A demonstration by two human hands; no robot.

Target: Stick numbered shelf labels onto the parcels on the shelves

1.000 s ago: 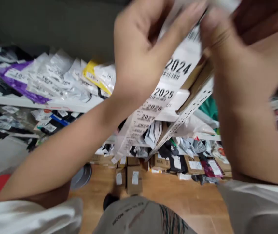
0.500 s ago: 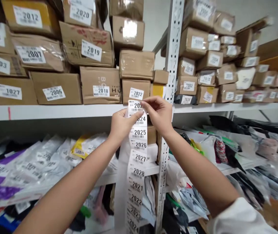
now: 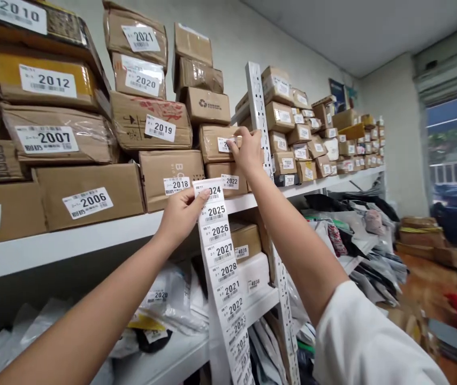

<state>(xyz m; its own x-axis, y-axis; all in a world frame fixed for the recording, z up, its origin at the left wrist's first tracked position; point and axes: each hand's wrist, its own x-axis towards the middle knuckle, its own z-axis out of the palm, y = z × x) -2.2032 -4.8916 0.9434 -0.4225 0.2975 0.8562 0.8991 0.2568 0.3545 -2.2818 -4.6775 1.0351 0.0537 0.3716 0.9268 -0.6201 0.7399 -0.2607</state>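
Note:
My left hand (image 3: 184, 214) pinches the top of a long strip of white number labels (image 3: 220, 250) between thumb and fingers. The strip hangs down past the shelf edge, its top label partly under my thumb and ending in 024. Higher up, my right hand (image 3: 248, 152) is at the front of a cardboard box (image 3: 214, 140), fingers closed around the right end of a white sticker label (image 3: 223, 144). That label lies against the box, and my fingers hide most of its number. Directly below sits a box with a 2022 label (image 3: 230, 182).
Stacked numbered boxes, including one marked 2019 (image 3: 160, 127), line the white shelf (image 3: 92, 232). A perforated metal upright (image 3: 257, 96) stands just right of my right hand. Bagged parcels (image 3: 172, 297) fill the lower shelf. More boxes stretch away at the right.
My right hand has left the strip and moved up to the box above 2022, with a label now there. The strip's top has changed from 202- to 024. The view has turned right.

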